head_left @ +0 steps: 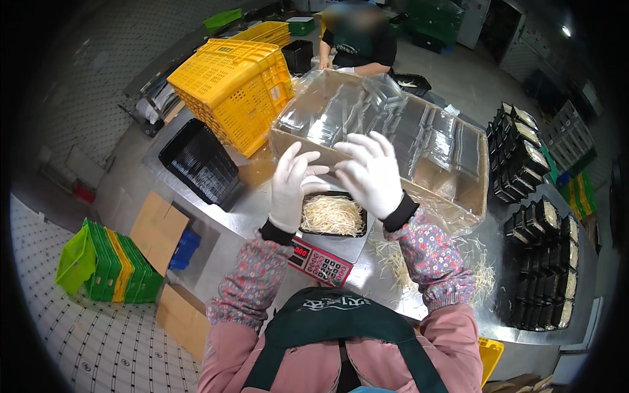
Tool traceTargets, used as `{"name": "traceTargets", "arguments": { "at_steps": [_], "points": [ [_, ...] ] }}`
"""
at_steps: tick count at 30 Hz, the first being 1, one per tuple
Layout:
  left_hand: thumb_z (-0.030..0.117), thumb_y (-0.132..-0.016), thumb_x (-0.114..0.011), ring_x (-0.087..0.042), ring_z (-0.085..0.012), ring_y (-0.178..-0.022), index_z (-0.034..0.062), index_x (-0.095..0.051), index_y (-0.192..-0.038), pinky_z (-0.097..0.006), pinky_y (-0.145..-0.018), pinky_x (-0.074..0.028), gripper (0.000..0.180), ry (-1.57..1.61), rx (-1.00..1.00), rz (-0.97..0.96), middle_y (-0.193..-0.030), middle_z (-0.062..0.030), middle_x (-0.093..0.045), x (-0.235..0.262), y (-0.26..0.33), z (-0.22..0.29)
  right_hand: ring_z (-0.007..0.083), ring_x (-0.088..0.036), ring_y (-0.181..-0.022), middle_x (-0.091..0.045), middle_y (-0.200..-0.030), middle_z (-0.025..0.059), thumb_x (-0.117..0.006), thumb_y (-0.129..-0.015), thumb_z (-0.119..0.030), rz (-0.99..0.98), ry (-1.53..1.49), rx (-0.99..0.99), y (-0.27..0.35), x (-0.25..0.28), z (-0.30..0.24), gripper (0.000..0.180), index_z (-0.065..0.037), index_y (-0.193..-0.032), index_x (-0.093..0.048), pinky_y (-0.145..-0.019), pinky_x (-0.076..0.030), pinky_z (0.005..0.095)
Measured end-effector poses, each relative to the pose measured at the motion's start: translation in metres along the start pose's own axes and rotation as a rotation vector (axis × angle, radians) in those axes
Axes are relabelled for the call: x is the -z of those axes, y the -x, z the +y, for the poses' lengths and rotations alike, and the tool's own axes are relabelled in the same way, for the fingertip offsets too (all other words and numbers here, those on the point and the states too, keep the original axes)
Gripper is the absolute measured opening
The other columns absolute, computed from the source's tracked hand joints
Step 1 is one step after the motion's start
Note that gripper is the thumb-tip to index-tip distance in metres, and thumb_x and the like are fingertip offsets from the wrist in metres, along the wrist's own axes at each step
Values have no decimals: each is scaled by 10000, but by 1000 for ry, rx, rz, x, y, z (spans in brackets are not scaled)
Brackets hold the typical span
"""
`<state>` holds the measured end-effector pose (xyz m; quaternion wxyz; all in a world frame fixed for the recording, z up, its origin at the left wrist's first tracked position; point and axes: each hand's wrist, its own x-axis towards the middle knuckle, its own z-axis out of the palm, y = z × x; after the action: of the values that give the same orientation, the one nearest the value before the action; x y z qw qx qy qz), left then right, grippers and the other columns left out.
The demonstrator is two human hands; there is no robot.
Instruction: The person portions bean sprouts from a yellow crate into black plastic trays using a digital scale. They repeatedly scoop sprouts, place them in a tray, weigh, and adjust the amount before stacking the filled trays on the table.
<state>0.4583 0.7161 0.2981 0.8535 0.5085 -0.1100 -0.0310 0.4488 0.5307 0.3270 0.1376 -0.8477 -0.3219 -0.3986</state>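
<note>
Two white-gloved hands over the work, palms turned roughly toward each other. Left hand (303,175): fingers spread and loosely curved, positioned above the tray's left edge. Right hand (368,169): fingers likewise spread and bent, above the tray's far right corner. Fingertips of both lie near the carton (468,193); contact with its near wall cannot be judged from this angle.

Black tray (365,219): sits between the wrists, on the scale (320,261), filled with pale sprouts (333,215). Scale has a red panel with keys and a lit display, facing the wearer.

Carton: just beyond the hands, lined with clear film, holding rows of clear plastic pieces. Left of it, a yellow crate (229,92); nearer and left, a nested stack of black trays (200,164) on the metal table (232,223). Right side of table: loose sprouts (485,275) scattered near the right sleeve, then stacked filled trays (544,268) in two groups.

Far side: a co-worker (357,46) in dark clothing, hands at the carton's far edge. Floor, lower left: green crates (111,262) with a yellow band, beside cardboard (157,232).
</note>
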Motion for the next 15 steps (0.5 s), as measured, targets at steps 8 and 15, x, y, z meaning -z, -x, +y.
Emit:
{"name": "traceTargets", "arguments": {
  "at_steps": [8, 15],
  "points": [
    [26, -918, -546, -605, -89, -705, 13, -541, -1047, -206, -592, -502, 130, -338, 132, -360, -854, -57, -633, 52, 9, 5, 294, -529, -1108, -490, -1335, 170, -711, -796, -269, 22, -106, -303, 15, 42, 12, 641, -149, -1372, -457, -935, -415, 376],
    [91, -796, -727, -581, -55, -669, 32, -633, -898, -204, -577, -484, 150, -637, 370, -221, -751, -9, -629, 97, 13, -49, 191, -581, -578, -609, -666, 73, -690, -852, -227, -256, -519, -949, 147, -31, 0, 256, -83, -1051, -617, -586, -480, 326]
  ]
}}
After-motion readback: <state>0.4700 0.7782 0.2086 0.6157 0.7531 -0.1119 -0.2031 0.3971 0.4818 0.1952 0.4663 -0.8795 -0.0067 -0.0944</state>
